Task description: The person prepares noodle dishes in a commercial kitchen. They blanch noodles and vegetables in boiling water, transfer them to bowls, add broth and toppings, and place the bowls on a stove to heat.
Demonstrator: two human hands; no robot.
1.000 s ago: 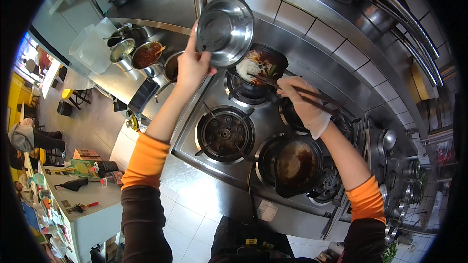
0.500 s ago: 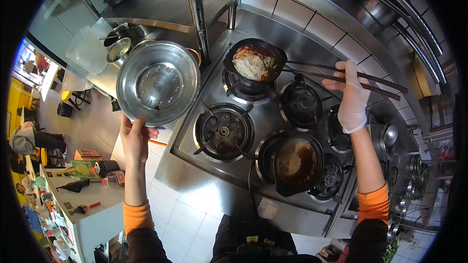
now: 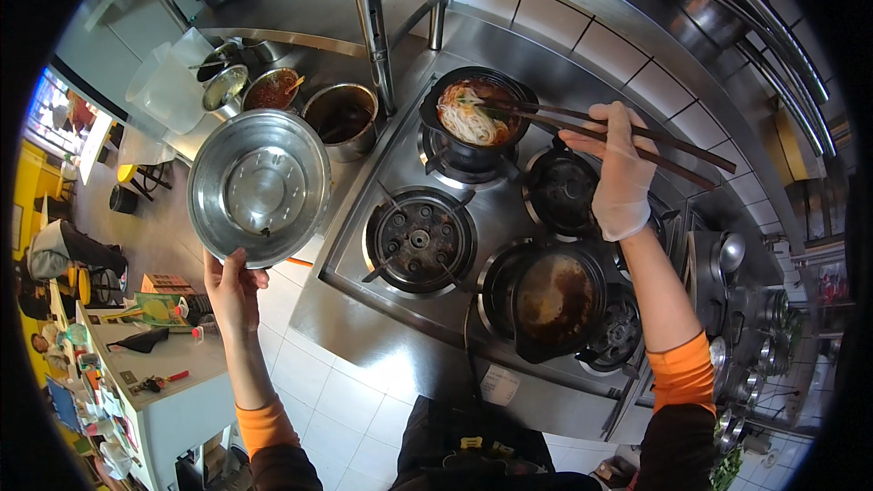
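Nearest, the left hand [image 3: 235,291] holds a metal bowl [image 3: 211,184] in the air, off the left edge of the stove top [image 3: 496,218]; its thumb lies at the near rim, and the other fingers are folded below. This bowl looks thin and stiff, so I suppose it is light, but its smooth wall may slip if wet; the rim is the good place to take it. By the front edge of the stove top, right of its middle, stands a dark pot [image 3: 538,345] with brown liquid. Farther, the right hand [image 3: 623,173], in a clear glove, has its fingers closed around long brown chopsticks [image 3: 691,151]. They seem light and rigid, and are best gripped toward the thick end, as here. Their tips reach over the rim of a black pot [image 3: 468,156], at the stove top's back left corner; whether they pinch anything, I cannot tell. In it the white noodles [image 3: 468,118] lie in red broth, probably soft and slippery, while the pot itself looks heavy and perhaps hot.
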